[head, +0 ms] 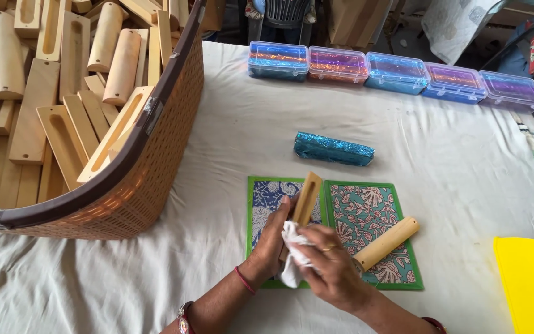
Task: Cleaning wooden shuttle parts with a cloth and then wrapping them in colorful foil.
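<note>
Left hand (274, 238) clamped round slotted wood piece (305, 201), tilted up over blue mat (266, 196); right hand (332, 267) pinching white cloth (291, 256) against its lower end. Best: firm hold, long strokes along grain, into slot. Cylinder (385, 243) nearby on surface (440, 161)

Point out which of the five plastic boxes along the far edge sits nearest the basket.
The leftmost plastic box, blue with an orange shimmer, is closest to the woven basket; the other four run off to the right.
</note>
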